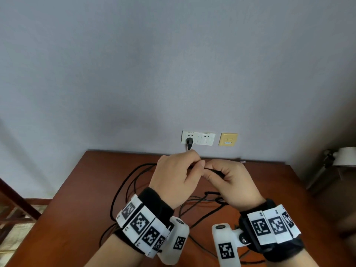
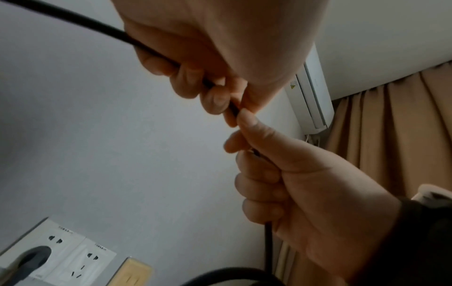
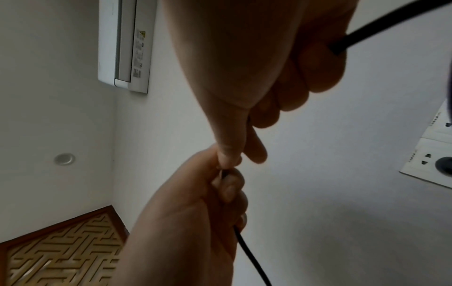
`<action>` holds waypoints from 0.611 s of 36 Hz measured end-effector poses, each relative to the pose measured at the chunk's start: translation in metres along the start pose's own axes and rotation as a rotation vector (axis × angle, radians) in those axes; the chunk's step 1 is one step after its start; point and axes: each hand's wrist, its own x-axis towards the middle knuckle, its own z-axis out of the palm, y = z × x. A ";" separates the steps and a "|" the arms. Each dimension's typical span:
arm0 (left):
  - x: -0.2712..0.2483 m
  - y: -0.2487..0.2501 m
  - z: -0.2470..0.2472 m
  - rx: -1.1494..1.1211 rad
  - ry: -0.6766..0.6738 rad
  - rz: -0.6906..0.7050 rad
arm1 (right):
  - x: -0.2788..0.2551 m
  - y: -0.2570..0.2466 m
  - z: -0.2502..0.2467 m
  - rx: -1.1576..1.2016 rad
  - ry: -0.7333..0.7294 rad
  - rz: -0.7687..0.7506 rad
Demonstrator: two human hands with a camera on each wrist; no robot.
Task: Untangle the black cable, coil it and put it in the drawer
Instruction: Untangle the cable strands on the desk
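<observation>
The black cable (image 2: 73,18) lies in tangled loops (image 1: 212,193) on the brown table (image 1: 92,193). Both hands are raised above the table near the wall and meet fingertip to fingertip on one short stretch of it. My left hand (image 1: 194,163) has its fingers curled round the cable and pinches it at the thumb. My right hand (image 1: 210,170) grips the same strand in a fist, and the cable (image 3: 381,27) runs out past its little finger. A black plug (image 1: 189,141) sits in the left wall socket. No drawer is in view.
On the wall behind the table are a second white socket (image 1: 207,139) and a yellow plate (image 1: 228,139). A white lamp (image 1: 344,157) stands at the right. A dark wooden frame (image 1: 17,205) is at the left. An air conditioner (image 3: 124,44) hangs high on the wall.
</observation>
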 end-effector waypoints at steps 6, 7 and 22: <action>0.002 -0.006 -0.012 -0.176 0.100 -0.067 | -0.001 -0.003 -0.007 0.049 -0.011 0.004; 0.002 -0.008 -0.014 -0.190 0.098 -0.075 | -0.001 -0.003 -0.009 0.039 -0.023 -0.002; 0.003 -0.013 -0.017 0.096 -0.011 -0.009 | 0.003 -0.003 0.004 -0.009 -0.084 -0.030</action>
